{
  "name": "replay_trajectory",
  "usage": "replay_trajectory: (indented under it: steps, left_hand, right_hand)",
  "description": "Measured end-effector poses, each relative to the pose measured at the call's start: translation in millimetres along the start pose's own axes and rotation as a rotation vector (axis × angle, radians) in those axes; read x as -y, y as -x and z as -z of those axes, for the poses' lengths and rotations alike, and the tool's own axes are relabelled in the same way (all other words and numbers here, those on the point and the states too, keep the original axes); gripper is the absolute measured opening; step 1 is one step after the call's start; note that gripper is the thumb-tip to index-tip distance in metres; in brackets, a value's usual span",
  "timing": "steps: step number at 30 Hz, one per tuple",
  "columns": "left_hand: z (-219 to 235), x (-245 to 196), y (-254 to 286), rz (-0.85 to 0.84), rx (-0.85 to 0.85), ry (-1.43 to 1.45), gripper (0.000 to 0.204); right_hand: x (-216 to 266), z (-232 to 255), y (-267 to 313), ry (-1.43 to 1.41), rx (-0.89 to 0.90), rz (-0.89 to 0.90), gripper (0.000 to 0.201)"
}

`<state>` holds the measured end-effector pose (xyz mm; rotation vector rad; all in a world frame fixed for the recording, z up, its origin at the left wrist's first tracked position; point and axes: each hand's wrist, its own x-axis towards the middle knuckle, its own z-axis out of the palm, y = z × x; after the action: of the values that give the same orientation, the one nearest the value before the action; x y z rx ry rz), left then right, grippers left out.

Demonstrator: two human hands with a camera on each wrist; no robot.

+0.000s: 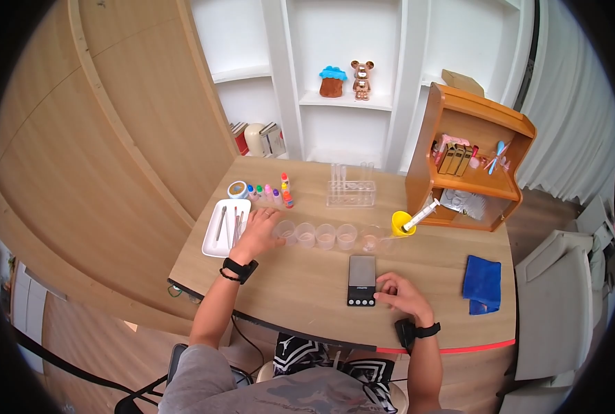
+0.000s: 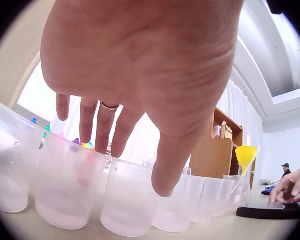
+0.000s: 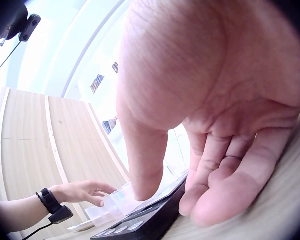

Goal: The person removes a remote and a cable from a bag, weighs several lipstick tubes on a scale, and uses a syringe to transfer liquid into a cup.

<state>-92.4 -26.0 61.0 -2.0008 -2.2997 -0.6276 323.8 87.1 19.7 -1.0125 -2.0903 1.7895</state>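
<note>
My left hand (image 1: 259, 231) reaches over the left end of a row of clear plastic cups (image 1: 326, 237), palm down. In the left wrist view its straight, spread fingers and thumb hang close over the cups (image 2: 127, 200). Right beside a small digital scale (image 1: 361, 272) is my right hand (image 1: 405, 297). Its thumb and bent fingertips are at the scale's right edge near the buttons. The right wrist view shows the black scale (image 3: 140, 225) under the thumb, the other fingers loosely bent next to it on the table side.
Left stands a white tray (image 1: 213, 243) with slim tools, behind it several colored bottles (image 1: 268, 192). A test tube rack (image 1: 351, 199) is at the back. Right of the cups are a yellow funnel (image 1: 399, 221) and a syringe (image 1: 423, 212), then a wooden cabinet (image 1: 425, 148) and blue cloth (image 1: 482, 281).
</note>
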Motion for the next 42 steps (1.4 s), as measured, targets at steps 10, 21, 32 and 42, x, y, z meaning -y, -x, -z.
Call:
replay_trajectory:
  steps: [10,21,32,42]
  left_hand:
    - [-8.3,5.0,4.2,-0.03,-0.025,-0.008,0.057]
    - [58.7,-62.9,30.8,0.003,0.023,0.246,0.054]
    - [-31.6,-134.3,2.1,-0.277,0.145,0.483,0.054]
    - [-84.5,-137.4,-12.5,-0.314,0.262,0.792,0.061]
  right_hand:
    - [0.2,-1.1,-0.3,-0.01,0.003,-0.009,0.042]
    - [2.7,-1.0,1.2,-0.043,0.004,-0.019,0.04]
    - [-7.8,-0.8,-1.1,-0.076,0.0,0.018,0.04]
    - [-8.2,2.6,-1.5,-0.131,0.038,0.034,0.037]
